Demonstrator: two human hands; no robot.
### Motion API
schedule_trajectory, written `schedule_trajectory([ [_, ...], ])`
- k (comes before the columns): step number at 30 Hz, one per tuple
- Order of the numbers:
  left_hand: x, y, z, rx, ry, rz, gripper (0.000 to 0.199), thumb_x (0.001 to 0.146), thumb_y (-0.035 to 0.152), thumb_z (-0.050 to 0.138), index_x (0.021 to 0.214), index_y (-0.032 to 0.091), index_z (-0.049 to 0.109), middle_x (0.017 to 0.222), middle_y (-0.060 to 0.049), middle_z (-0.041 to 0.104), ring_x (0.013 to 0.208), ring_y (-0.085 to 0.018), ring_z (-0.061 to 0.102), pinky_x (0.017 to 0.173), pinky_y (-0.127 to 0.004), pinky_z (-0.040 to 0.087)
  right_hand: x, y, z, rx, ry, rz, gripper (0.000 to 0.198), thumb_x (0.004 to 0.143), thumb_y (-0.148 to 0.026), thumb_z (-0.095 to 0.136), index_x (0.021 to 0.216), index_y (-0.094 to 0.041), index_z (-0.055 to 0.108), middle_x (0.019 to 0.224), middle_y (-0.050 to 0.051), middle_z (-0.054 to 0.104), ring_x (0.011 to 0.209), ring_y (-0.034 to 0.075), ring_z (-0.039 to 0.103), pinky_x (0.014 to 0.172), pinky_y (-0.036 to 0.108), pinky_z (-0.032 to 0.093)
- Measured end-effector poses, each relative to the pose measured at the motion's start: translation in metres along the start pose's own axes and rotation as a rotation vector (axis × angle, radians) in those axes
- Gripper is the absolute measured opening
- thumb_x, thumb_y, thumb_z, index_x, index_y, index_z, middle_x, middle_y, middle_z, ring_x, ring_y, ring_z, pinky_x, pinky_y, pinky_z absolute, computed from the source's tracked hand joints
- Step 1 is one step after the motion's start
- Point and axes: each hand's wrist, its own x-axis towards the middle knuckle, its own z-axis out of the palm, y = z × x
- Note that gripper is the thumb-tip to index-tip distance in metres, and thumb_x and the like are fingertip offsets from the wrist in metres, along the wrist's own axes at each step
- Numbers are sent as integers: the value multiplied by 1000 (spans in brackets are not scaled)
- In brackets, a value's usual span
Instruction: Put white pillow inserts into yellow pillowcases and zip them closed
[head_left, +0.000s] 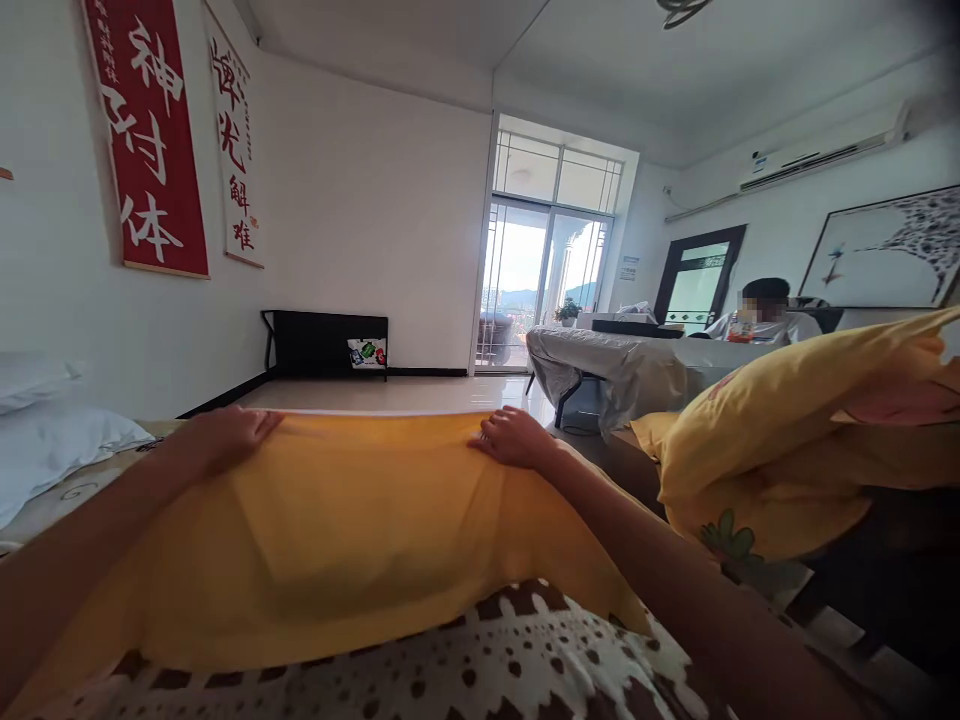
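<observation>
A thin yellow cloth (375, 510), which looks like bedding, is stretched between my two hands at its far edge. My left hand (229, 437) is closed on the left part of that edge, fingers folded over it. On the right, my right hand (516, 437) pinches the same edge, its fingers curled in. From there the cloth hangs down toward me in loose folds. Below it lies a spotted brown and white bedspread (450, 665), partly covered by the cloth.
To the right is a heap of yellow printed bedding (765, 450). White pillows (60, 435) lie at the left. Beyond, a person (769, 315) sits behind a plastic-covered table (637, 360). A low black rack (322, 342) stands by the far wall, left of the glass doors (544, 270).
</observation>
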Motion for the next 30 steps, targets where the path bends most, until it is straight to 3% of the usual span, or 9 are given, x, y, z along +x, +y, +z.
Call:
schedule_trajectory([
  [3,-7,11,-59,297,332,-132,72,94,42,5,101,2,64,90,-15,65,94,-32,60,82,-42,40,7,17,-48,-126,187,75,58,98,-48,24,90,-10,66,89,15,68,88,23,60,83,32,33],
  [6,-14,10,-86,440,323,-164,67,92,43,11,98,7,67,85,-13,65,87,-29,63,77,-36,41,3,16,-67,-157,144,-25,53,98,-47,27,86,-12,65,82,12,68,82,21,60,76,31,32],
  [8,-16,5,-89,465,272,-138,66,90,48,15,97,12,69,83,-13,66,81,-28,63,73,-34,42,-2,10,-68,-172,78,-97,50,98,-47,31,83,-13,64,78,11,68,76,21,61,70,30,31],
  [14,-32,-3,-91,516,312,-107,61,89,46,17,88,14,69,80,-9,66,76,-25,62,68,-32,42,-10,1,-75,-206,60,-127,47,98,-45,32,83,-13,62,79,10,68,73,20,62,64,29,27],
  [19,-38,-3,-84,543,377,-121,57,89,42,20,79,10,66,75,-10,64,72,-24,61,68,-33,42,-7,-2,-73,-232,88,-137,46,99,-44,30,86,-12,63,81,10,68,77,20,61,69,30,30],
  [24,-30,-2,-71,520,451,-71,49,90,36,20,76,11,60,77,-8,63,67,-20,58,62,-29,38,7,4,-73,-302,179,-27,42,98,-39,35,94,-7,63,93,15,67,91,24,59,81,33,34],
  [26,-24,-2,-69,468,393,-84,48,91,34,18,82,10,58,84,-10,62,73,-22,57,64,-30,38,10,6,-77,-296,197,-8,42,97,-40,37,95,-7,63,94,15,66,95,25,58,85,33,34],
  [30,-8,-4,-65,241,47,-165,52,91,40,18,92,9,60,90,-15,61,83,-25,57,71,-34,41,7,2,-79,-247,119,-47,48,96,-47,36,94,-9,65,90,14,68,93,25,59,86,33,35],
])
